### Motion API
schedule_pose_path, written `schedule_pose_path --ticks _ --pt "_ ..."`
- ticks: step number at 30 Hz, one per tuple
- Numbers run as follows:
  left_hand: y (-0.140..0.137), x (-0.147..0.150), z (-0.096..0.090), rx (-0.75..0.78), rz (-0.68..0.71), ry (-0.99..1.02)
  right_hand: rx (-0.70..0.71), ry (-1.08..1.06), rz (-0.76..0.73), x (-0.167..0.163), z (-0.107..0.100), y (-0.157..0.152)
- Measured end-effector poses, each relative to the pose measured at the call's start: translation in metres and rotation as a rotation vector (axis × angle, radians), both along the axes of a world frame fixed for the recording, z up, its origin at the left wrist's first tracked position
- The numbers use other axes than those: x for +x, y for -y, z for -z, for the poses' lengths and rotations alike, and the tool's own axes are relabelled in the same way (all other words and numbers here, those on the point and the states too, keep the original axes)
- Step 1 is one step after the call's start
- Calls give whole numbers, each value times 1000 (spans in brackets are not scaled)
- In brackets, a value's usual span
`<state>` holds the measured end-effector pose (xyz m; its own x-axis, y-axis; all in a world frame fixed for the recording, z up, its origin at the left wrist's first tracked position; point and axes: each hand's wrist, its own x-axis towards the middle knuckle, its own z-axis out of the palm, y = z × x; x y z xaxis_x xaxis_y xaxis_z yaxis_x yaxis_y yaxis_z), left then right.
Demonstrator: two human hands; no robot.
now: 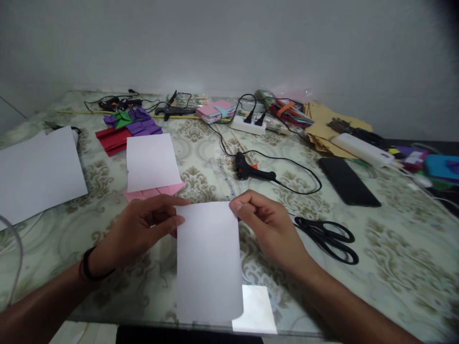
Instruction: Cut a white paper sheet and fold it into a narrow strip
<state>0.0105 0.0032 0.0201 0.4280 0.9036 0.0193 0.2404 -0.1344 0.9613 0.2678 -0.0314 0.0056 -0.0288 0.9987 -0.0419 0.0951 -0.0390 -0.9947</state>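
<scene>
A white sheet of paper hangs between my hands, its lower edge near the table's front edge. My left hand pinches the sheet's upper left corner between thumb and fingers. At the upper right corner, my right hand pinches it the same way. Behind the sheet's lower right, a small white paper piece lies partly covered. Black-handled scissors rest just right of my right hand, their blades mostly hidden. Beyond my left hand, another white paper lies over pink folded paper.
A black glue gun with a looping cord lies past my hands. Farther back are a white power strip and purple folded paper. A black phone lies right; large white sheets lie left on the patterned table.
</scene>
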Motion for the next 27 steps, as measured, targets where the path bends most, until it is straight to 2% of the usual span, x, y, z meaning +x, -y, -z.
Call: schedule_pose_path --ticks 5,11,17,23,27 --pt "-2 -2 3 1 -20 -1 -104 12 -43 2 5 -3" --pt "-1 2 2 -144 -36 77 -61 93 14 2 7 -4" --pt "-2 2 6 -333 109 19 -29 95 102 5 6 -6" --pt "-2 1 7 -357 133 -24 9 131 163 7 9 -8" --pt "-2 1 6 -308 170 -75 22 148 188 5 9 -9"
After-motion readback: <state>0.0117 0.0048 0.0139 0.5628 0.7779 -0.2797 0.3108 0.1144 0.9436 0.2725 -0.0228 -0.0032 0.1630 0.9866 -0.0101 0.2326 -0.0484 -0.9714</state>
